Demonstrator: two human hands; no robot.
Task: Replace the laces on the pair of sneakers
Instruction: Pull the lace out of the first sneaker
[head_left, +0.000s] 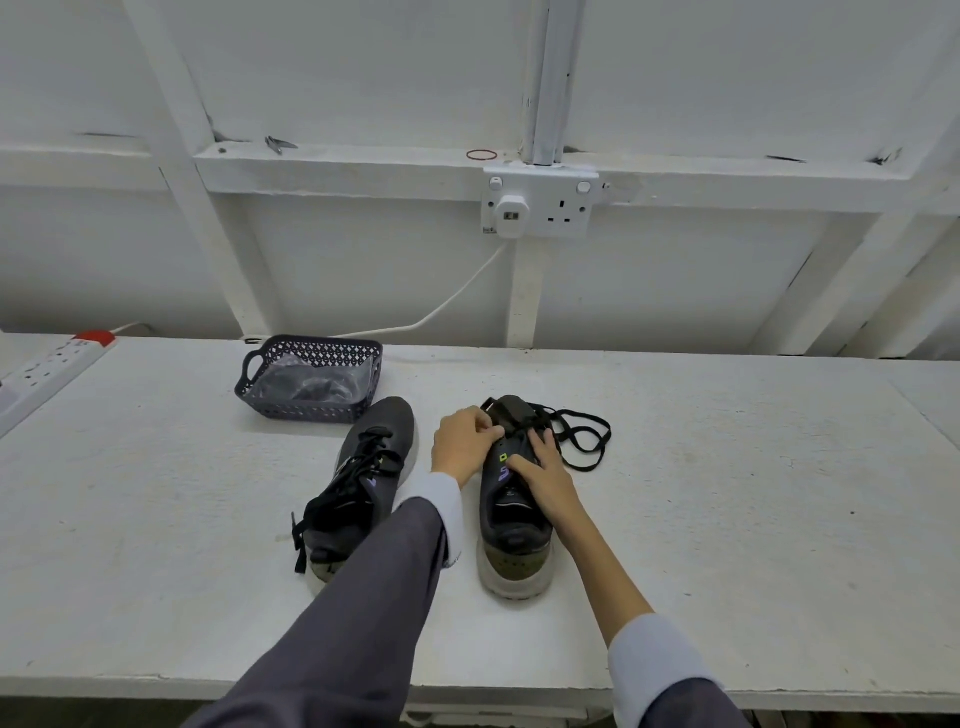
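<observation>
Power strip (52, 361) partly beyond the left edge; basket (311, 410) contents indistinct under plastic.

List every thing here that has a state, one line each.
Laced dark grey sneaker, black laces in.
Unlaced dark grey sneaker, lace pulled loose, tongue raised.
Loose black lace, looped on table beside it.
Dark plastic basket, holds a clear bag.
White wall socket, one plug in, one outlet free.
Left hand, pinches unlaced sneaker's upper.
Right hand, rests on it.
</observation>
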